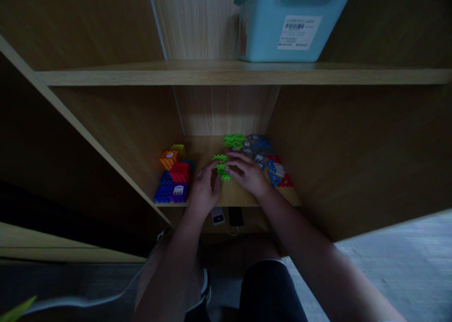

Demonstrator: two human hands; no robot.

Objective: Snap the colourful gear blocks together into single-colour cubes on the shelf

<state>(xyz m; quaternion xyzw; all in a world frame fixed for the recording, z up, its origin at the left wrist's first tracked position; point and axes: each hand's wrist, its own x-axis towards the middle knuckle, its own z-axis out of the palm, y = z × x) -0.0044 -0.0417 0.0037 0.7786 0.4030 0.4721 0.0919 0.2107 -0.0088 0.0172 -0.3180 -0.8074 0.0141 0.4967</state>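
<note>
Green interlocking plastic building pieces (222,167) stand between my two hands on the middle shelf. My left hand (205,188) grips their left side, thumb and fingers bent around the edge. From the right, my right hand (247,171) has its fingers on the same green pieces. Fingers partly hide how the pieces join. Just behind lie more flat green pieces (234,140). Grey, blue and red flat pieces (263,155) are spread to the right of my right hand. Left of my left hand sit assembled cubes, among them a red cube (180,172), an orange cube (169,159) and a purple cube (179,192).
A light blue plastic bin (286,25) with a white label stands on the upper shelf (212,77), above my hands. Wooden side walls enclose the shelf left and right. Below it lie a white device (217,216) with a cable and a black phone-like object (236,216).
</note>
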